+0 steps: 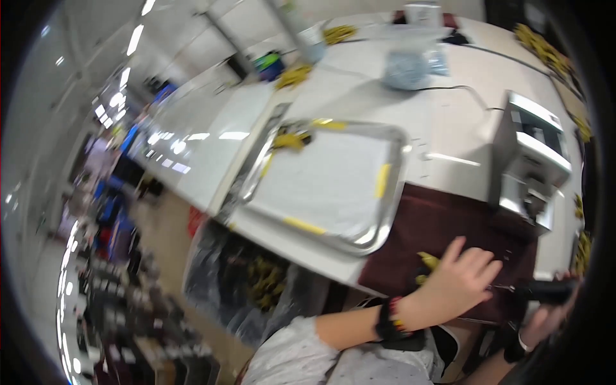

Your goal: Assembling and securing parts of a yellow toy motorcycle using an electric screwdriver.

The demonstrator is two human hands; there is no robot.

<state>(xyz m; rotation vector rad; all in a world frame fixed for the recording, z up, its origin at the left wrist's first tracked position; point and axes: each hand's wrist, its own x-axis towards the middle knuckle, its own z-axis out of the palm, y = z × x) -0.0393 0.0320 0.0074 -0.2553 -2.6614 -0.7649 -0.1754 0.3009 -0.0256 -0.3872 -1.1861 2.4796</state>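
Observation:
My left hand [457,282] is over the dark red mat [443,221], fingers bent and closed at the thin shaft end of a black power screwdriver [545,292]. Anything pinched there is too small or blurred to make out. My right hand [545,321], near the right rim, is wrapped around the screwdriver's body and partly lost in the dark edge. The tool lies roughly level, its shaft pointing left. Beside the left hand, on its far-left side, shows a yellow-and-black part [426,262], partly covered by that hand.
A metal tray [393,221] with a white lining and yellow tape holds yellow-and-black parts [292,140]. Right stands a silver boxy machine [536,151] with a cable. A clear container of bluish pieces [406,69] stands farther back. A bag-lined bin [215,282] is below the table edge.

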